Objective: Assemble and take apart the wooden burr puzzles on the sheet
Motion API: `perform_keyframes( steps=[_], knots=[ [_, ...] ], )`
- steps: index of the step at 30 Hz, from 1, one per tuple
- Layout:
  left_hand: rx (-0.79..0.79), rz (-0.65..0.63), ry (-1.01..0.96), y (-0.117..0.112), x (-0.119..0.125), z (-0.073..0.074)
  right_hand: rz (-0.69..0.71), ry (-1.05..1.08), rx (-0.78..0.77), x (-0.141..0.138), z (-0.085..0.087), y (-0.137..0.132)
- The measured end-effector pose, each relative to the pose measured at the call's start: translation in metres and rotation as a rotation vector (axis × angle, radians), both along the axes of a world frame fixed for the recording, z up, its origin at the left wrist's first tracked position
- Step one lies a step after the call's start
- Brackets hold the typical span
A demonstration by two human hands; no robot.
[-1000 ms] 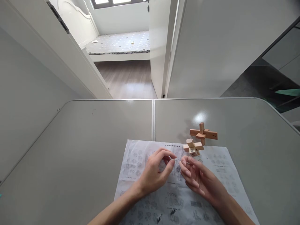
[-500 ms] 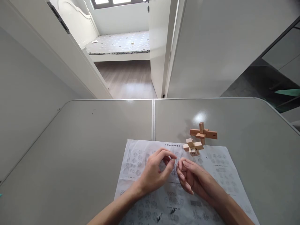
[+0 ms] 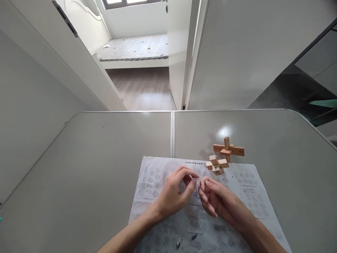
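Observation:
My left hand (image 3: pixel 177 188) lies on a large printed sheet (image 3: pixel 147 175), its fingers loosely bent and the thumb apart from them, with nothing held. Beside it my right hand (image 3: pixel 217 196) rests on its side, palm turned inward. Its fingers curl slightly, and no object shows in it. A small gap separates the two hands. Beyond my right hand stands a pale wooden interlocking puzzle (image 3: pixel 217 164) with a printed mark, on the sheet's top edge. Just behind it is a browner wooden cross-shaped puzzle (image 3: pixel 233 150) with long flat pieces. Neither hand touches these puzzles.
The grey table (image 3: pixel 79 182) has a metal seam (image 3: pixel 172 135) down its middle and a pale rim along its edge. Past the far edge, an open door (image 3: pixel 180 52) leads to a room with a bed (image 3: pixel 134 47). A wall stands close on the left.

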State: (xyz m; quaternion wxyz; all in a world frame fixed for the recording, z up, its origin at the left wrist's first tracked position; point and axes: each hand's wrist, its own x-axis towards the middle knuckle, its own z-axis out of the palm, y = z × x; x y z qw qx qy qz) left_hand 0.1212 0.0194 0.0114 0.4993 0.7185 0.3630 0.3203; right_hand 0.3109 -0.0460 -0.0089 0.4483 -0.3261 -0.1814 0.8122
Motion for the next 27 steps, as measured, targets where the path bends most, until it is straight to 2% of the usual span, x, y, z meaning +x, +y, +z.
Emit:
perform_keyframes(
  steps=[20,27],
  knots=[
    [0.046,-0.017,0.022,0.0002,-0.0004,-0.0032,-0.018,0.007,-0.019,-0.0001,-0.0024,-0.0005],
    [0.045,-0.030,0.028,0.0004,0.0002,-0.0012,-0.024,-0.004,-0.021,-0.0005,0.0018,0.0010]
  ],
)
